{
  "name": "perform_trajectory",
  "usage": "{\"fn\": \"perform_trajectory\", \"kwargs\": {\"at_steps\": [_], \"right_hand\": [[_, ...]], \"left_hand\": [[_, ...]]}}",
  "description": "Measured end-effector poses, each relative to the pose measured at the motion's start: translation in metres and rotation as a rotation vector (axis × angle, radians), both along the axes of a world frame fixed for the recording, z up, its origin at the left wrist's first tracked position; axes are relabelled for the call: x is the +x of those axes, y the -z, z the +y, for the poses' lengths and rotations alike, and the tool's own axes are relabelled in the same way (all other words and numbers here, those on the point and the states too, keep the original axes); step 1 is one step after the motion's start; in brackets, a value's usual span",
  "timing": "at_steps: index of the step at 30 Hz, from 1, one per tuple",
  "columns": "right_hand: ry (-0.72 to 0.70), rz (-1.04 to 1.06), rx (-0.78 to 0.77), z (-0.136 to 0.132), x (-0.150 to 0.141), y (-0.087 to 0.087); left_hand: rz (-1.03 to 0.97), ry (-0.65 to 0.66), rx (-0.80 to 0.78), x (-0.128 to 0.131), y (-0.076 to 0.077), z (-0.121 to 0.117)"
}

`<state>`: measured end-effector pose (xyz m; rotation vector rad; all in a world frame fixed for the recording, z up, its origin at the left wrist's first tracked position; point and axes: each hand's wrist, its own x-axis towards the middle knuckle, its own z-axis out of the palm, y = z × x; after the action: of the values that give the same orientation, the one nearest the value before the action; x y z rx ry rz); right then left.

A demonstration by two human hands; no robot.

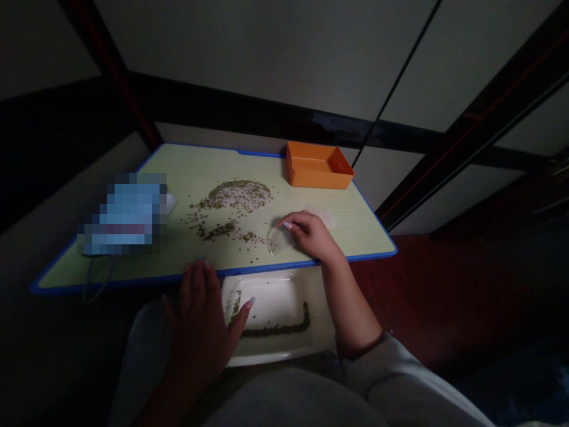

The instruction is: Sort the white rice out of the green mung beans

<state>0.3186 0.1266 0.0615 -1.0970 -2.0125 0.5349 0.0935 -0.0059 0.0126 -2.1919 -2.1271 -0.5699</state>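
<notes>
Head camera view: both bare hands are at the near side of a pale table (186, 163) with a blue edge. The right hand (311, 234) pinches a clear curved plastic piece (278, 238) between thumb and fingers, its lower end near the tabletop. The left hand (202, 320) is spread, its thumb wide of the fingers, and nothing shows in its grasp; the fingertips reach the table's near edge, though I cannot tell whether they touch it. That thumb lies over the left part of a white tray (275, 299), which sits below the table edge, close to the person's body. Inside the tray, a dark line of green beans (275, 330) runs along the near side and bends up at the right.

On the table, a mixed heap (237, 194) of green beans and pale grains lies beyond the clear piece and to its left, with loose ones scattered toward the near edge. A small patch of pale grains (323, 214) is just beside the right hand, on its far side. Farther back stands an orange box (320, 178). At the left is a pixelated blue object (128, 213).
</notes>
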Motion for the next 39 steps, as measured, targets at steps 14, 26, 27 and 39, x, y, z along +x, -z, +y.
{"fn": "perform_trajectory", "kwargs": {"at_steps": [14,26,27,39], "right_hand": [[0.100,-0.026,0.019,0.0033,-0.0014,0.0040],[0.049,0.001,0.013,0.0009,-0.0027,-0.0005],[0.041,0.005,0.011,0.0007,-0.0027,-0.0005],[-0.108,0.002,-0.030,-0.0046,-0.0037,-0.0053]], "left_hand": [[-0.003,-0.002,0.008,0.0019,-0.0025,-0.0005],[-0.005,-0.009,-0.020,0.0032,-0.0045,0.0000],[-0.004,-0.006,-0.019,0.0032,-0.0045,-0.0001],[-0.006,0.004,-0.028,0.0026,-0.0058,-0.0010]]}}
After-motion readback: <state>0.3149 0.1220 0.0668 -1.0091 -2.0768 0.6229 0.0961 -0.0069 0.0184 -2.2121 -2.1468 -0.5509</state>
